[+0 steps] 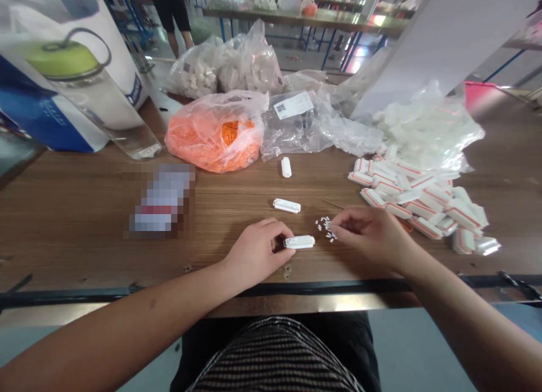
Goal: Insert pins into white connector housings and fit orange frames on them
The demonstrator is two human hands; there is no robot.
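Observation:
My left hand grips a white plastic connector housing by its end, resting on the wooden tabletop. My right hand hangs just above a small scatter of tiny white plastic pieces, its thumb and forefinger pinched together at their edge. Whether those fingers hold a piece is hidden. Two more white housings lie loose above my hands, one lengthwise and one upright. A heap of white housings with orange stripes lies right of my right hand.
Plastic bags crowd the far side: orange parts, a labelled clear bag, and white parts. A pixelated item lies left. A printed box stands far left. A person stands beyond.

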